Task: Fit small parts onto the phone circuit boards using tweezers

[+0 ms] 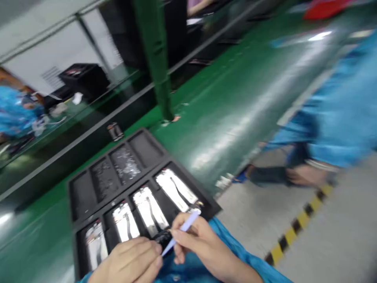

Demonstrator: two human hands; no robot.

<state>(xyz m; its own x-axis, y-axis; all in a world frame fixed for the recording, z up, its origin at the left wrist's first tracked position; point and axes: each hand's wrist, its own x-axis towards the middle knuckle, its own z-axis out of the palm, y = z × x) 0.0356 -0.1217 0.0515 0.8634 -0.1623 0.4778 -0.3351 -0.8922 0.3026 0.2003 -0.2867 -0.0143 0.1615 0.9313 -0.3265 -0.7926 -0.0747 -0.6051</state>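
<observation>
My right hand (203, 245) pinches a thin pale lilac tool (184, 228), its tip pointing down at a small black part (163, 237). My left hand (132, 261) curls its fingers round that black part at the near edge of a black compartment tray (88, 181). The tray's near row holds several shiny silver parts (150, 210); its far row looks mostly bare. Blue sleeves cover both my wrists.
The tray rests on a glossy green workbench (235, 114) with a green post (156, 59) behind it. At right a person in blue (335, 118) crouches over the grey floor by a yellow-black stripe (303, 220). Another blue-clad person (14, 112) sits far left.
</observation>
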